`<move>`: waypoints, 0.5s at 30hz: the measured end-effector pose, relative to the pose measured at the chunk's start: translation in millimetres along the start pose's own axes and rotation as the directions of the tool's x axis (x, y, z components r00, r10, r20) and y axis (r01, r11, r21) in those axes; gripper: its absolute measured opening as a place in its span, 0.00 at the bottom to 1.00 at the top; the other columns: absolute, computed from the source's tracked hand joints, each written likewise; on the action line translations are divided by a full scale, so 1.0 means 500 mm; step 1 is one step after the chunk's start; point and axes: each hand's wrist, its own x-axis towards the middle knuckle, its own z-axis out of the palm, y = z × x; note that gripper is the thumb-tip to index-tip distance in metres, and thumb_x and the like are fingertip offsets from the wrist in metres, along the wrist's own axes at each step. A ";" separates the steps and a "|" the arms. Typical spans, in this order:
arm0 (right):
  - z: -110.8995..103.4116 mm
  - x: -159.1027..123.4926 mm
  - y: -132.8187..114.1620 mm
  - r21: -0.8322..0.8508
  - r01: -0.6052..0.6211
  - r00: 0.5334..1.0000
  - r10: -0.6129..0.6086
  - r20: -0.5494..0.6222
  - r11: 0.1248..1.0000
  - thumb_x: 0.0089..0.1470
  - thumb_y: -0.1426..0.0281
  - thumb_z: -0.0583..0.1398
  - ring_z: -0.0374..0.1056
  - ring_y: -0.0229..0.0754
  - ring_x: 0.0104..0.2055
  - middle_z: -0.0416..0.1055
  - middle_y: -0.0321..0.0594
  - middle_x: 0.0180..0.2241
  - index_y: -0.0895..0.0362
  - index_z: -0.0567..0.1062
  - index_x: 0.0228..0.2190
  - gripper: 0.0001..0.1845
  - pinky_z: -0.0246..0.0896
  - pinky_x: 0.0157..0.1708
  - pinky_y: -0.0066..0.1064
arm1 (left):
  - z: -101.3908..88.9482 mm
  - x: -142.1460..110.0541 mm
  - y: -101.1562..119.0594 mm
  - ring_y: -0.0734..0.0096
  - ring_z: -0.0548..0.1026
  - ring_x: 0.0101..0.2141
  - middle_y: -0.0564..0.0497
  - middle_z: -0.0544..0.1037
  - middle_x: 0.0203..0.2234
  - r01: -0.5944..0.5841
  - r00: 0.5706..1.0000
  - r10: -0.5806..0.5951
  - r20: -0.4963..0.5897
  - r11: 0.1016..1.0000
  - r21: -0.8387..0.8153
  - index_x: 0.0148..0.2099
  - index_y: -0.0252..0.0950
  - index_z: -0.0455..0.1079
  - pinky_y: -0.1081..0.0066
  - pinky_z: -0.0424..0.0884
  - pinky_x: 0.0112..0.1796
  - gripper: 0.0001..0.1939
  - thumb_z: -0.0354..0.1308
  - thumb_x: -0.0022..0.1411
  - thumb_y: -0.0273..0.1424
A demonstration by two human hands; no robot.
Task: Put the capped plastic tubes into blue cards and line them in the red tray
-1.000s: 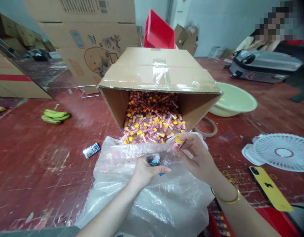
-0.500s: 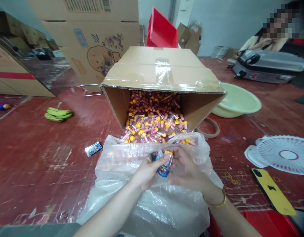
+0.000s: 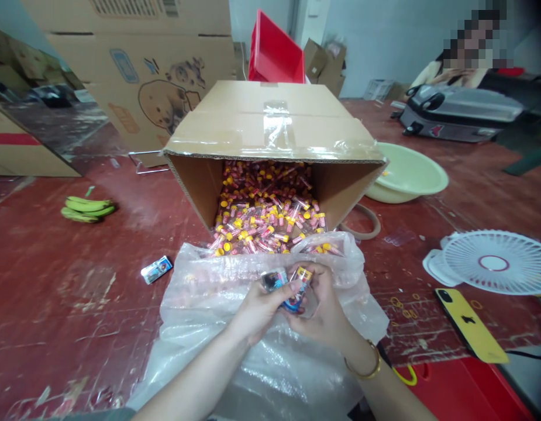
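My left hand (image 3: pixel 255 307) is closed on small blue printed packets (image 3: pixel 276 279), its thumb pressed across the front. Beside the thumb, a small clear tube with a yellow cap (image 3: pixel 304 273) lies against the packets. My right hand (image 3: pixel 325 310) curls around that tube from the right, and its fingertips touch it; their far ends are partly hidden. Both hands are over a translucent plastic sheet (image 3: pixel 261 356). Beyond them, a cardboard box (image 3: pixel 235 126) lies on its side, its mouth towards me, with many pink-filled, yellow-capped tubes (image 3: pixel 261 225) inside and spilling onto the sheet.
Left on the red floor are a blue packet (image 3: pixel 157 269) and green bananas (image 3: pixel 88 209). To the right are a pale green basin (image 3: pixel 410 175), a white fan grille (image 3: pixel 467 263), a yellow phone (image 3: pixel 472 327) and a red bin (image 3: pixel 454 386). A person sits behind a grey suitcase (image 3: pixel 463 114).
My right hand has closed in around the tube, which now tilts more beside the packets. The whole view has shifted slightly, so the surroundings sit further left.
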 end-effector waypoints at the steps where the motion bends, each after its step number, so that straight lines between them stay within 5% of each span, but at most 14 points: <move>1: -0.001 -0.001 -0.002 0.003 -0.003 1.000 0.003 0.008 1.000 0.39 0.80 0.63 0.65 0.44 0.48 0.61 0.42 0.46 0.49 0.55 0.48 0.37 0.67 0.42 0.33 | 0.001 0.000 0.000 0.70 0.75 0.25 0.48 0.78 0.24 0.001 1.000 -0.001 0.000 1.000 -0.002 0.35 0.29 0.77 0.69 0.74 0.30 0.22 0.74 0.41 0.39; 6: -0.014 0.003 -0.010 0.027 -0.010 1.000 0.009 0.019 1.000 0.40 0.76 0.67 0.65 0.44 0.49 0.62 0.41 0.47 0.49 0.57 0.49 0.37 0.65 0.45 0.35 | -0.002 0.000 -0.001 0.71 0.74 0.25 0.49 0.78 0.24 -0.015 1.000 0.015 -0.015 1.000 0.020 0.35 0.30 0.77 0.69 0.75 0.31 0.22 0.74 0.40 0.39; 11: -0.039 0.003 -0.022 0.168 -0.120 0.979 0.145 -0.146 0.978 0.53 0.61 0.63 0.68 0.39 0.37 0.70 0.37 0.34 0.53 0.68 0.32 0.12 0.66 0.41 0.34 | 0.001 0.002 -0.013 0.64 0.77 0.32 0.46 0.80 0.31 0.011 1.000 -0.009 -0.012 0.988 0.151 0.37 0.32 0.75 0.70 0.75 0.30 0.25 0.71 0.43 0.46; 13: -0.083 -0.020 -0.020 0.198 -0.138 0.936 0.193 -0.294 0.971 0.51 0.56 0.64 0.69 0.39 0.35 0.72 0.37 0.33 0.54 0.68 0.29 0.16 0.68 0.37 0.33 | 0.008 0.003 -0.016 0.59 0.78 0.36 0.46 0.80 0.37 0.063 0.997 -0.053 -0.060 0.982 0.177 0.41 0.34 0.75 0.69 0.76 0.29 0.27 0.69 0.44 0.48; 15: -0.167 -0.077 -0.012 0.112 -0.234 0.839 0.258 -0.480 0.966 0.49 0.52 0.64 0.70 0.39 0.35 0.74 0.38 0.35 0.54 0.69 0.32 0.19 0.68 0.36 0.33 | 0.013 0.009 -0.017 0.57 0.77 0.42 0.47 0.79 0.42 0.079 0.992 -0.058 -0.111 0.977 0.197 0.44 0.36 0.74 0.69 0.77 0.30 0.26 0.69 0.44 0.45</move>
